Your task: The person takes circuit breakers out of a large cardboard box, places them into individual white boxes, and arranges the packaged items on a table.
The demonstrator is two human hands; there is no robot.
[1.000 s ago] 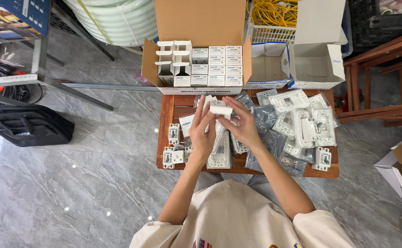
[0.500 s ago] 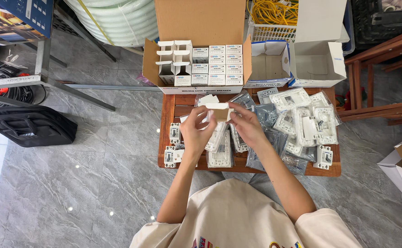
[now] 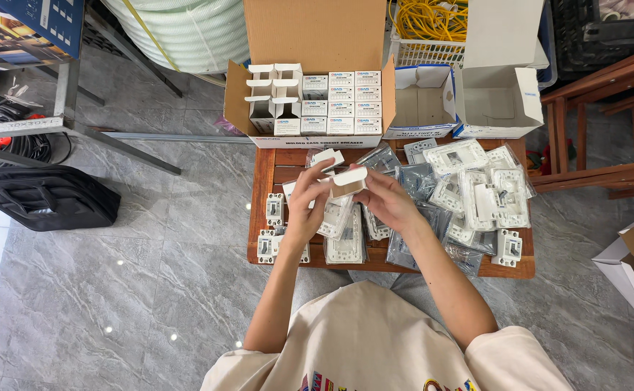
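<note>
Small white box (image 3: 347, 182) was held above the bench (image 3: 273, 163) by both hands: left hand (image 3: 307, 206) and right hand (image 3: 386, 199) pinching its ends. It looked light, thin cardboard, easily crushed.

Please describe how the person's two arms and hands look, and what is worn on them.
Both arms are bare from the short sleeves down. The left hand and right hand wear no gloves, and no watch or ring is visible. The cream T-shirt has a coloured print on the chest.
</note>
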